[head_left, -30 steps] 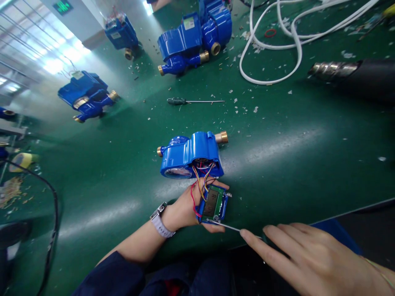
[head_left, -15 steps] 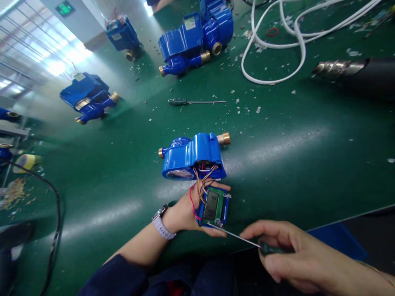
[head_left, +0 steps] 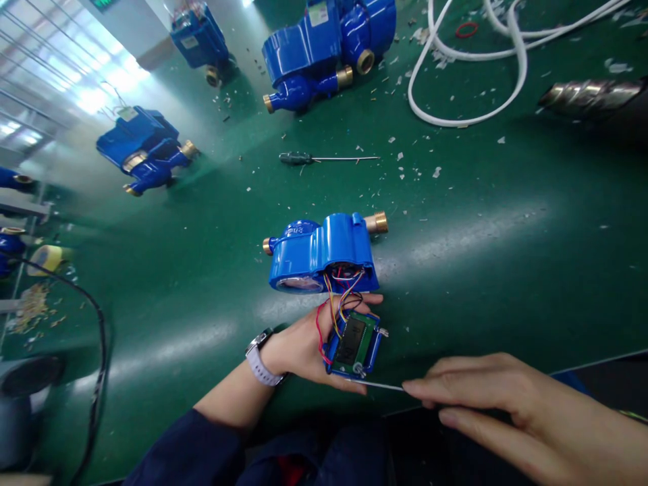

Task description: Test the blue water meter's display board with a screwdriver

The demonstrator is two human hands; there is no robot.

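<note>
A blue water meter with brass ends lies on the green table, its side open and coloured wires running out. My left hand, a watch on its wrist, cups a small green circuit board with a display in a blue frame that hangs from those wires. My right hand is closed around a thin screwdriver. Its metal tip touches the board's lower edge, and the handle is hidden under my fingers.
Several more blue meters lie at the back and left. A second screwdriver lies beyond the open meter. White cable loops at the back right beside a metal nozzle. A black cable runs at the left.
My right hand closed round the screwdriver, then flattened over its handle. The tip stays at the board's lower edge. The view shifted slightly.
</note>
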